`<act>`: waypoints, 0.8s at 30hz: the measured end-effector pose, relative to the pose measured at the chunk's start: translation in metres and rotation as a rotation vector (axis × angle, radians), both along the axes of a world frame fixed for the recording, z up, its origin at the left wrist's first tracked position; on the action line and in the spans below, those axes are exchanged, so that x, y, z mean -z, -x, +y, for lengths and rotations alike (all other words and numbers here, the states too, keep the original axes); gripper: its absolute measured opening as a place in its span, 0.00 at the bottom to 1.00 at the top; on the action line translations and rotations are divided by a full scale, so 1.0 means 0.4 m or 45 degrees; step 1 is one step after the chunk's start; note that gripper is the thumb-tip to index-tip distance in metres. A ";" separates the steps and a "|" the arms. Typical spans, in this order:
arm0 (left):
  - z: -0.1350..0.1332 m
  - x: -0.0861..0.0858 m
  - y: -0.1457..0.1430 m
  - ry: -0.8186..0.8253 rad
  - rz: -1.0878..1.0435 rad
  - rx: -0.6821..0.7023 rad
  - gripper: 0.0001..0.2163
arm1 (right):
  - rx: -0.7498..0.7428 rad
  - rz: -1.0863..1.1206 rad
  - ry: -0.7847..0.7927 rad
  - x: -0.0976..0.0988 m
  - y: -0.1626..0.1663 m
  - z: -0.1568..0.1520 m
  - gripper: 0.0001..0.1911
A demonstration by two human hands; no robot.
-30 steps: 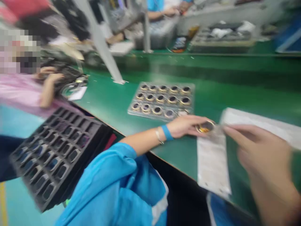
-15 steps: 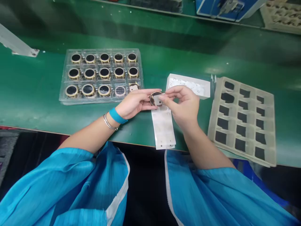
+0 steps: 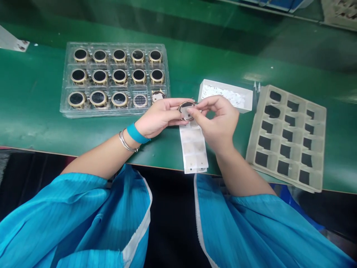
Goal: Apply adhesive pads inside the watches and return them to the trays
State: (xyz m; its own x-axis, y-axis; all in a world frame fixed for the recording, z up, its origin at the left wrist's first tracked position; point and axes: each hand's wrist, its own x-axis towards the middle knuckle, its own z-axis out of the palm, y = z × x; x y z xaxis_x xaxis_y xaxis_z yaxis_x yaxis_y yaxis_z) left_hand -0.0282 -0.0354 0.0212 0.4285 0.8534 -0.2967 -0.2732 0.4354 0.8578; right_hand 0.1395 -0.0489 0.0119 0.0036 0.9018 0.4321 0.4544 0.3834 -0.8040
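Note:
My left hand (image 3: 157, 118) grips a round gold-rimmed watch case (image 3: 186, 109) over the green bench. My right hand (image 3: 219, 121) pinches a small pale sticker against the face of that case; its fingers are pressed together. Below both hands lies a white strip of sticker backing (image 3: 193, 149), reaching the bench's front edge. To the left, a clear blister tray (image 3: 64, 93) holds several gold-rimmed round cases with dark faces; two pockets at its lower right look different.
A small white open box (image 3: 247, 108) sits just behind my right hand. A beige foam tray (image 3: 288, 137) with several dark square pockets lies at the right. The bench's front edge (image 3: 83, 154) runs just under my forearms.
The view swung from the left side, with a co-worker and a black tray, back down to the bench. My right hand came in and met the watch case in my left hand.

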 end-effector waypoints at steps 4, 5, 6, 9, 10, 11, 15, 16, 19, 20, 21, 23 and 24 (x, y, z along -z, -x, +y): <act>-0.002 0.002 0.000 -0.021 0.006 0.014 0.21 | 0.013 -0.044 -0.016 0.001 0.000 -0.002 0.08; -0.002 0.002 0.000 -0.025 0.006 0.012 0.21 | 0.017 -0.054 -0.019 0.001 0.000 -0.003 0.08; -0.003 0.002 0.000 -0.031 0.006 0.009 0.21 | 0.019 -0.059 -0.022 0.001 0.000 -0.004 0.07; -0.005 0.005 0.001 -0.054 -0.003 0.001 0.21 | 0.016 -0.040 -0.047 0.000 0.002 -0.005 0.07; -0.005 0.006 0.001 -0.061 -0.007 0.001 0.21 | 0.018 -0.032 -0.055 -0.001 0.003 -0.006 0.07; -0.005 0.008 0.001 -0.066 -0.010 0.001 0.21 | 0.025 -0.030 -0.058 -0.002 0.004 -0.006 0.07; -0.005 0.013 0.000 -0.068 -0.010 -0.006 0.21 | 0.055 -0.066 -0.044 -0.003 0.006 -0.008 0.07; -0.005 0.014 0.000 -0.067 -0.011 -0.009 0.21 | 0.056 -0.073 -0.047 -0.003 0.006 -0.008 0.07; -0.005 0.018 0.000 -0.068 -0.018 -0.017 0.21 | 0.050 -0.080 -0.072 0.000 0.006 -0.009 0.07; -0.005 0.019 0.000 -0.069 -0.018 -0.020 0.21 | 0.050 -0.085 -0.076 0.001 0.006 -0.009 0.07; -0.006 0.020 0.000 -0.069 -0.015 -0.022 0.21 | 0.052 -0.090 -0.077 0.002 0.006 -0.009 0.07; -0.006 0.022 -0.001 -0.069 -0.009 -0.027 0.21 | 0.063 -0.105 -0.070 0.004 0.007 -0.010 0.07; -0.006 0.023 -0.001 -0.070 -0.007 -0.030 0.21 | 0.069 -0.110 -0.069 0.004 0.007 -0.010 0.07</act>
State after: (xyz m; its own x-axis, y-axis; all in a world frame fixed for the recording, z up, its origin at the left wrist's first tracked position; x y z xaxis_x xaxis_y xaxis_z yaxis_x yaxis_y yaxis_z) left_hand -0.0277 -0.0380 0.0120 0.4100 0.8781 -0.2466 -0.2877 0.3811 0.8786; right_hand 0.1366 -0.0529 0.0103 0.0119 0.8767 0.4810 0.5423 0.3984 -0.7397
